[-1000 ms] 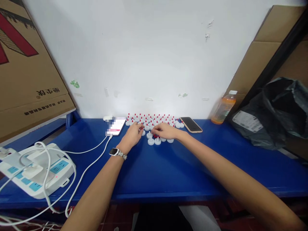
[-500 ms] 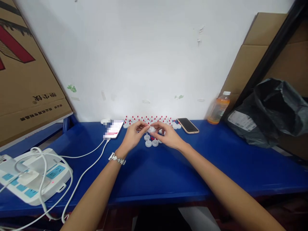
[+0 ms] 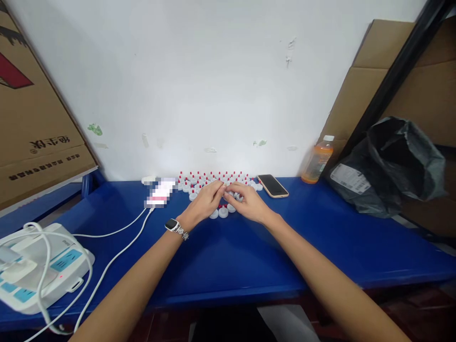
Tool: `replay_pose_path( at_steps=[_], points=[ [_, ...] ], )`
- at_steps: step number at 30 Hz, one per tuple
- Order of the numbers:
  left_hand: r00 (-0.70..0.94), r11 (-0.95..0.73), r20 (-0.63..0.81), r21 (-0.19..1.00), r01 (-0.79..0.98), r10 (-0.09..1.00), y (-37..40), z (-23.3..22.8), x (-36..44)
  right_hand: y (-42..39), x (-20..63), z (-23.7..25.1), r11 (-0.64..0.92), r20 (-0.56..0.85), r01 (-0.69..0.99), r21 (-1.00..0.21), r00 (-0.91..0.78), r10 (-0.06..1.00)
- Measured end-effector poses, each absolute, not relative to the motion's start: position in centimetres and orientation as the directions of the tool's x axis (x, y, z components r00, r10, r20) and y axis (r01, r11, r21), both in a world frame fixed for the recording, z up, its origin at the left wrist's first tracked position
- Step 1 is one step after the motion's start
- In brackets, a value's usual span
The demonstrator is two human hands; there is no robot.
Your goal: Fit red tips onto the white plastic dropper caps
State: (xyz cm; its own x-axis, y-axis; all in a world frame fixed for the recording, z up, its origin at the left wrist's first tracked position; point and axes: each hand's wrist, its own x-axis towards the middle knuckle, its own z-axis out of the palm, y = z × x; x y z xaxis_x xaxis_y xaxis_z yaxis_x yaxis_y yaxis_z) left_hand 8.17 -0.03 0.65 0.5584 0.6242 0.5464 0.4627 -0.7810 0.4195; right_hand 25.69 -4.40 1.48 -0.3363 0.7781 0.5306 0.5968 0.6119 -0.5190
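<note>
Over the blue table, my left hand and my right hand meet with their fingertips pinched together. Between them is a small white nozzle cap, mostly hidden by the fingers now. Just below my hands lie several white round caps, with loose small red tips near them. Behind my hands, many white nozzle caps topped with red tips stand close together along the wall. A watch and a bracelet are on my left wrist.
Left of the caps lies a lit phone on a white cable; right of them, a dark-screened phone. A power strip with tangled cables sits at the left. An orange drink bottle and a dark plastic bag stand at the right.
My fingers have drawn closer together, covering the white nozzle cap that showed between them. My left hand has turned inward. The whole view has shifted slightly.
</note>
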Motion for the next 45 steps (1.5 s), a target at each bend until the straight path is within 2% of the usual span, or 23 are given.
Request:
replay_pose_path(
  at_steps=[6, 9, 13, 18, 22, 25, 27, 31, 39, 41, 45],
  points=[
    [0.27, -0.567, 0.5, 0.696, 0.44, 0.823, -0.1, 0.9, 9.3, -4.5, 25.5, 1.7, 0.526, 0.607, 0.796, -0.3, -0.266, 0.749],
    [0.133, -0.484, 0.47, 0.795, 0.365, 0.873, 0.5, 1.5, 8.0, -3.9, 26.1, 1.1, 0.465, 0.631, 0.83, -0.307, -0.188, 0.753],
    [0.277, -0.571, 0.5, 0.685, 0.452, 0.82, 0.8, 1.2, 6.2, -2.2, 26.3, -0.1, 0.463, 0.645, 0.761, -0.454, -0.078, 0.76],
    [0.512, -0.701, 0.479, 0.491, 0.517, 0.713, 0.9, -0.6, 6.0, -0.8, 26.1, -0.5, 0.437, 0.56, 0.658, -0.614, -0.026, 0.828],
    [0.584, -0.726, 0.432, 0.369, 0.581, 0.687, 1.4, -1.1, 6.0, -0.8, 26.6, -0.3, 0.421, 0.56, 0.64, -0.643, 0.017, 0.829],
    [0.552, -0.71, 0.451, 0.382, 0.591, 0.702, 1.4, -0.8, 5.7, -0.8, 26.9, -0.4, 0.404, 0.516, 0.636, -0.657, -0.012, 0.857],
    [0.518, -0.692, 0.463, 0.408, 0.596, 0.719, 1.2, -0.6, 5.5, -0.7, 27.0, -0.6, 0.408, 0.49, 0.641, -0.65, -0.056, 0.87],
    [0.491, -0.671, 0.463, 0.428, 0.606, 0.738, 0.7, -0.6, 5.0, -0.5, 27.2, -0.7, 0.439, 0.485, 0.706, -0.556, -0.154, 0.861],
    [0.507, -0.665, 0.432, 0.436, 0.606, 0.746, 0.6, -1.1, 5.0, -0.9, 27.8, -0.2, 0.364, 0.348, 0.823, -0.437, -0.219, 0.912],
    [0.515, -0.669, 0.429, 0.44, 0.599, 0.743, 0.5, -1.1, 5.0, -1.1, 27.9, 0.0, 0.377, 0.365, 0.818, -0.434, -0.223, 0.904],
    [0.526, -0.69, 0.448, 0.426, 0.585, 0.722, 0.3, -1.1, 5.2, -2.5, 28.7, 0.3, 0.381, 0.49, 0.841, -0.385, -0.163, 0.856]
  ],
)
